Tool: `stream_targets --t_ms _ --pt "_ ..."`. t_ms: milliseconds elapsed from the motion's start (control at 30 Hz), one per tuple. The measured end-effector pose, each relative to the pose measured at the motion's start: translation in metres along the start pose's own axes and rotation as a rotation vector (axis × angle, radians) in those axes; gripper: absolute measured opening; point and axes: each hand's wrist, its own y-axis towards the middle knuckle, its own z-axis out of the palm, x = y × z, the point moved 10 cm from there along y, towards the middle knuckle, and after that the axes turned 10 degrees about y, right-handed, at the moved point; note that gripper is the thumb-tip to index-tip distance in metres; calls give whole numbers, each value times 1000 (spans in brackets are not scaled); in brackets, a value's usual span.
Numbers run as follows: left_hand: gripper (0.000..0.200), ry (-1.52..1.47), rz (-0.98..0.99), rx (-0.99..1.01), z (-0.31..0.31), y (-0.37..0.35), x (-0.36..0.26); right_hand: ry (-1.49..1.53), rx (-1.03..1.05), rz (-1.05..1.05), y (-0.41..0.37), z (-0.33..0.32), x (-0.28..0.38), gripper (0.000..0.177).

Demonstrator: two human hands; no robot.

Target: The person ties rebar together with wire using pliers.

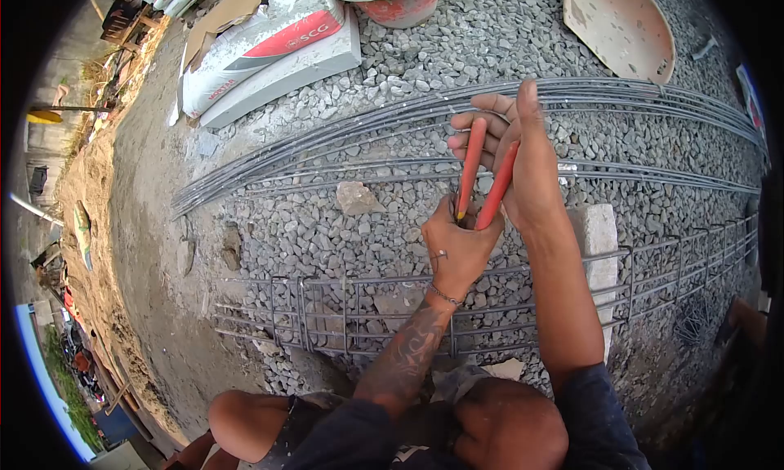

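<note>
My left hand (465, 245) is closed around the head end of a pair of red-handled pliers (471, 164). Their two grips spread apart and point away from me, while the jaws are hidden in that hand. Beside and behind the grips, my right hand (529, 172) is open, palm turned inward, thumb up and fingers loosely spread. The grips overlap its fingers and palm in this view. Under my forearms lies a cage of tied rebar (347, 307), with a pale block (598, 249) by my right forearm.
Long steel rods (327, 135) lie bundled across the gravel (302, 233) beyond my hands. A rough stone (358, 198) sits near them. Farther off are a mortar bag (261, 53) on a grey slab (286, 82), a bucket (400, 8) and a tilted pan (625, 29).
</note>
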Motion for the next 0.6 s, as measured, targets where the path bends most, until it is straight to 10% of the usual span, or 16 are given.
stream_targets --t_ms 100,167,267,400,500,600 --pt "32 160 -10 -376 -30 -16 -9 -338 144 51 -10 19 -23 66" --pt "35 174 -136 -284 -35 -21 5 -163 282 133 4 24 -35 70" --pt "59 -207 113 358 -7 -11 -7 213 636 336 5 47 -51 71" --pt "45 -584 -75 855 22 -6 -9 385 846 475 -3 58 -59 72" --pt "30 -90 -85 761 30 2 17 90 789 489 8 50 -56 65" --pt "29 176 91 86 -2 -3 -13 -347 550 190 12 38 -26 67"
